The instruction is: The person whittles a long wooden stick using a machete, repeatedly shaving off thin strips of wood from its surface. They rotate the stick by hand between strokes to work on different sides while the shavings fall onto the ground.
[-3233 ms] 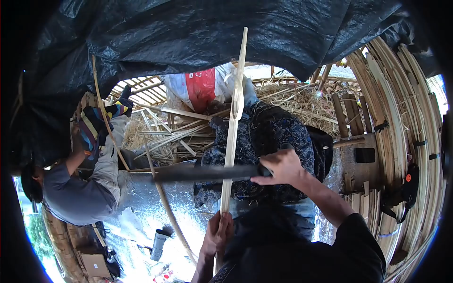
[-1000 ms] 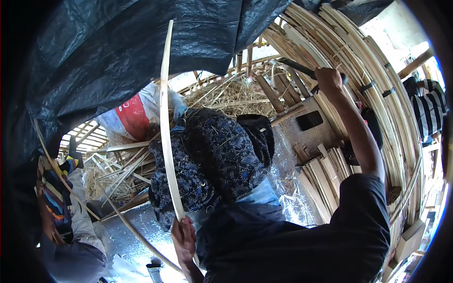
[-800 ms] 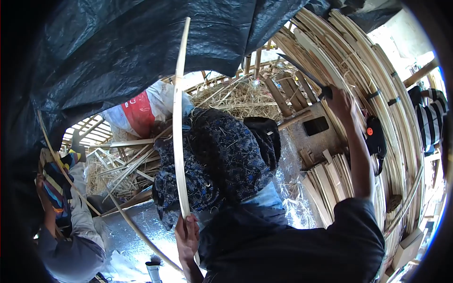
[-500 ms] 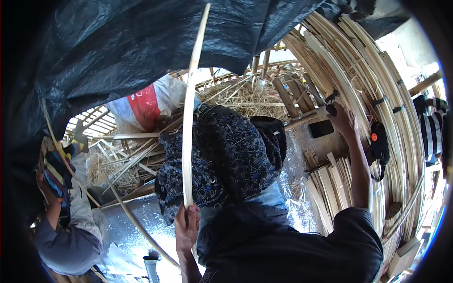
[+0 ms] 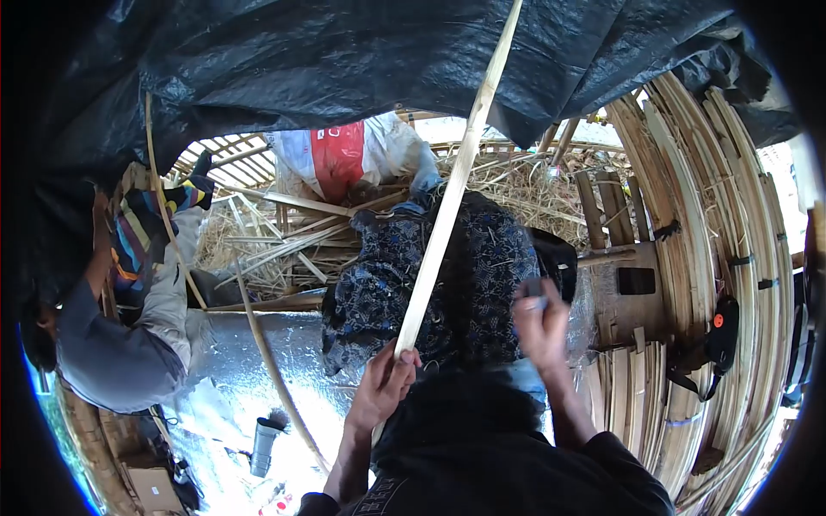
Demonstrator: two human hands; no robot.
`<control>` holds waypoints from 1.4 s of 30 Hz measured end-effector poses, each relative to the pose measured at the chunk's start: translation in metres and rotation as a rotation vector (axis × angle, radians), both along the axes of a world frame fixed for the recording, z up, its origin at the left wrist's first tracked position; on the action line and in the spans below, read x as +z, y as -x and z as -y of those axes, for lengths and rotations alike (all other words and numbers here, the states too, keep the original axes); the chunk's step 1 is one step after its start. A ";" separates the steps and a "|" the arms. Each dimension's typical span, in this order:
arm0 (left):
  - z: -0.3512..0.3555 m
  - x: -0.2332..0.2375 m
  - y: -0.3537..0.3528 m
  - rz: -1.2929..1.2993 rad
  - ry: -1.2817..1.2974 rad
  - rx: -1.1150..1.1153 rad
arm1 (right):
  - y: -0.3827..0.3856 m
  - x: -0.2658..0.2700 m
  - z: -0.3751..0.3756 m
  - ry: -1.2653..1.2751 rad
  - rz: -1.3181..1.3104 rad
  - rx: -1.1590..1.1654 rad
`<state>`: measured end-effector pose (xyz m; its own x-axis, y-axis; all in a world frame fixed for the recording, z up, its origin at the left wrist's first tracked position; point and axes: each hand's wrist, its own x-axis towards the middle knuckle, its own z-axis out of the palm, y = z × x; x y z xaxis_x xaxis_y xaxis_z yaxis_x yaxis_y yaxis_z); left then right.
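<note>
Leaning further right than before, the pale wooden strip (image 5: 445, 215) crosses the patterned cloth (image 5: 374, 292), its lower part pinched in the left hand (image 5: 385, 385). The right hand (image 5: 542, 334) has swung in, blurred, to the cloth's right edge, fingers curled round a dark object (image 5: 534, 291). Beyond the far edge lie loose shavings (image 5: 508, 182)

Cloth (image 5: 370, 292) covers my lap, beneath the wooden strip (image 5: 443, 219) in my left hand (image 5: 385, 384); beyond lie a sack (image 5: 344, 159) and a heap of shavings (image 5: 516, 185), with a tarpaulin (image 5: 344, 60) above. A co-worker (image 5: 120, 353) sits to my left. To my right stand short slats (image 5: 632, 387), then long strips (image 5: 688, 172) with a pouch (image 5: 723, 335) against them.
</note>
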<state>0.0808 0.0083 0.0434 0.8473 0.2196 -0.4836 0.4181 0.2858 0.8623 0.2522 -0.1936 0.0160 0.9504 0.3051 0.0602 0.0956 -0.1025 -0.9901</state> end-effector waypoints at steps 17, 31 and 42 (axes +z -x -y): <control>0.021 -0.039 0.017 0.217 -1.262 -0.142 | 0.015 -0.022 -0.047 0.683 0.789 0.585; 0.045 -0.029 0.030 0.240 -1.480 -0.103 | -0.018 -0.010 -0.030 0.676 0.925 0.438; 0.041 -0.021 0.017 0.019 -1.087 -0.144 | -0.018 -0.014 -0.021 0.682 0.859 0.452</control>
<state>0.0641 -0.0325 0.0219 0.9046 0.4192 -0.0779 0.3702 -0.6815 0.6313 0.2701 -0.1725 0.0021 0.4761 0.8187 0.3210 0.8651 -0.3704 -0.3383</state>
